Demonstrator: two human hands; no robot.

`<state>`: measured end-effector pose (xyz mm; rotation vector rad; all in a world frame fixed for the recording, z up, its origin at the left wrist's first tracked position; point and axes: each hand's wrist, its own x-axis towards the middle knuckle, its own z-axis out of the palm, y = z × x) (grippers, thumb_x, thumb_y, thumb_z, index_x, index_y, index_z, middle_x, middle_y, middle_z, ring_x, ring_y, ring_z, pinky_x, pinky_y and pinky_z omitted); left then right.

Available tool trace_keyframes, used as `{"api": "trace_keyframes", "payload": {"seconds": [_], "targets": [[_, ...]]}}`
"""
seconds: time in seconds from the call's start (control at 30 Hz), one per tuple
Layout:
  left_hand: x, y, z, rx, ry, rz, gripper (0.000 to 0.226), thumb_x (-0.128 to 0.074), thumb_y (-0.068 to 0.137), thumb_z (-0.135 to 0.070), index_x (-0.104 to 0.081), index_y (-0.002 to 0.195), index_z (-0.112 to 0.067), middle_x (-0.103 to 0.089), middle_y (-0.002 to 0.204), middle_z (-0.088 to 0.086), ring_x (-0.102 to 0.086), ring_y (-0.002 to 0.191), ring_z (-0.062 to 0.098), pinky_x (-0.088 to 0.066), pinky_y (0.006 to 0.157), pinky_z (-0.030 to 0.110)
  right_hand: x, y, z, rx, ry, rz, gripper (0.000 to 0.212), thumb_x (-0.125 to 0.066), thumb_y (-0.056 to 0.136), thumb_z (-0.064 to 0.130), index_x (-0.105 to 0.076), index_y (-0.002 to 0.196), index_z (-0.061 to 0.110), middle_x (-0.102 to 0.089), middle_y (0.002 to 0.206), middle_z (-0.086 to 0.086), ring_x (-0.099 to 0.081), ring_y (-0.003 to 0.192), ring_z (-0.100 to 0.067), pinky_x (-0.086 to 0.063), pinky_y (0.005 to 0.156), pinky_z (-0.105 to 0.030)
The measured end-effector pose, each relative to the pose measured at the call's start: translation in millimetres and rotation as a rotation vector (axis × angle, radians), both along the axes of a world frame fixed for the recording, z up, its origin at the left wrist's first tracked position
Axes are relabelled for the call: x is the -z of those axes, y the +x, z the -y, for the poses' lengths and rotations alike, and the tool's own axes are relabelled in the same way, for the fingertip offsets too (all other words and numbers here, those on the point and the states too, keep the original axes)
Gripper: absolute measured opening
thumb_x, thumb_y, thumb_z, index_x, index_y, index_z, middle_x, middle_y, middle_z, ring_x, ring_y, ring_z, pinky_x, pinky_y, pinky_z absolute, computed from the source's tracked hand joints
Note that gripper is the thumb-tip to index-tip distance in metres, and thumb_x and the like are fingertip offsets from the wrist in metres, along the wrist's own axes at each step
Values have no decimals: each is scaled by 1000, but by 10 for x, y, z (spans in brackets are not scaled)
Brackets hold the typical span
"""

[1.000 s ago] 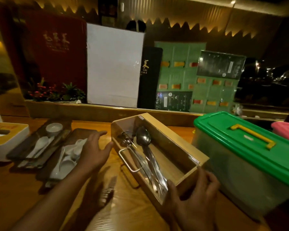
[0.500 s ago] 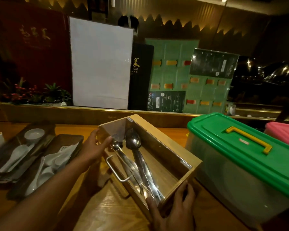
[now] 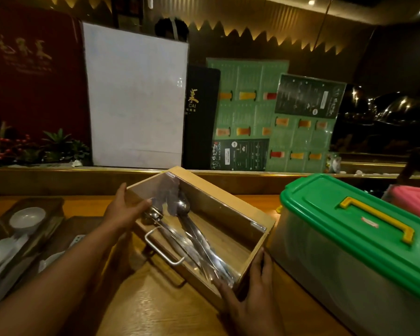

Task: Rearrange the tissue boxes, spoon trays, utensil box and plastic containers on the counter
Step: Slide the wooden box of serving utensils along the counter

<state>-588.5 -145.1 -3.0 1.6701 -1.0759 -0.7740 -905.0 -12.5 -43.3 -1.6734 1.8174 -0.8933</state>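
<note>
A wooden utensil box [image 3: 226,209] with a clear lid and a metal handle holds metal spoons and lies at an angle in the middle of the counter. My left hand [image 3: 125,209] grips its far left corner. My right hand [image 3: 251,299] grips its near right corner. Right of it stands a plastic container [image 3: 349,243] with a green lid and a yellow handle. A pink-lidded container [image 3: 415,202] shows at the far right edge. Two dark spoon trays [image 3: 54,214] with white spoons and a small white bowl lie at the left.
Behind the counter [image 3: 155,309] runs a raised ledge with a white board [image 3: 136,98], a black menu and green menu sheets [image 3: 272,117] leaning on it. A plant with red berries [image 3: 29,149] stands at the back left.
My left hand moved from the spoon tray onto the far corner of the utensil box. My right hand stayed on the near corner. The view shifted right, so the tissue box left the frame.
</note>
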Motion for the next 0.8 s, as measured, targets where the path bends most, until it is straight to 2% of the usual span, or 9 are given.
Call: {"api": "trace_keyframes", "payload": {"seconds": [0.17, 0.27, 0.33, 0.43, 0.5, 0.57, 0.63, 0.73, 0.8], "targets": [[25, -23, -78, -27, -17, 49, 98, -86, 73, -43, -33, 153, -21, -49, 148, 13, -51, 130, 33, -49, 95, 42, -46, -358, 284, -109, 1, 46, 128, -58, 55, 93, 8, 153, 43, 6, 164, 15, -12, 148, -16, -27, 118, -47], [35, -90, -251, -68, -57, 71, 104, -84, 60, -63, -38, 145, -24, -55, 137, 8, -57, 120, 29, -53, 92, 47, -47, -533, 470, -159, -18, 93, 110, -63, 63, 84, -3, 150, 54, -14, 163, 14, -28, 144, -17, -39, 111, -51], [62, -159, -341, -102, -57, 107, 105, -82, 57, -69, -40, 142, -23, -56, 134, 7, -58, 118, 29, -54, 91, 49, -57, -612, 542, -143, 17, 197, 93, -70, 69, 71, -19, 145, 59, -36, 153, 8, -47, 131, -21, -52, 96, -53], [92, -311, -513, -168, -64, 148, 96, -84, 63, -61, -40, 135, -17, -57, 129, 10, -60, 112, 32, -52, 83, 42, -33, -646, 658, -59, 67, 410, 63, -70, 85, 39, -43, 142, 40, -60, 126, -2, -65, 98, -29, -60, 63, -55], [119, -406, -627, -178, -62, 118, 94, -84, 66, -58, -35, 135, -19, -58, 130, 11, -61, 111, 33, -52, 84, 42, 9, -648, 745, -28, 45, 392, 60, -64, 84, 47, -45, 140, 39, -63, 123, -4, -66, 98, -26, -60, 64, -51], [130, -466, -723, -181, -68, 96, 92, -83, 70, -56, -32, 137, -18, -57, 133, 13, -60, 114, 33, -49, 83, 39, 64, -656, 803, 5, 33, 370, 71, -62, 74, 70, -41, 138, 48, -60, 129, -1, -62, 107, -23, -59, 74, -49], [126, -496, -789, -190, -65, 98, 91, -82, 71, -56, -33, 138, -18, -57, 133, 12, -60, 114, 32, -46, 80, 36, 200, -725, 907, 26, 14, 354, 74, -58, 62, 88, -41, 129, 62, -59, 132, 3, -59, 113, -21, -55, 86, -55], [105, -558, -903, -228, -64, 97, 92, -81, 69, -59, -34, 138, -20, -57, 132, 9, -60, 112, 31, -46, 78, 35, 273, -800, 991, -7, 37, 376, 70, -58, 55, 92, -40, 119, 71, -59, 130, 4, -60, 113, -23, -54, 87, -57], [104, -617, -1000, -271, -56, 104, 89, -81, 68, -61, -36, 135, -23, -59, 129, 7, -61, 109, 30, -47, 78, 36, 177, -787, 919, -46, 41, 375, 69, -58, 61, 87, -40, 124, 66, -58, 132, 2, -59, 113, -23, -54, 88, -57]]}}
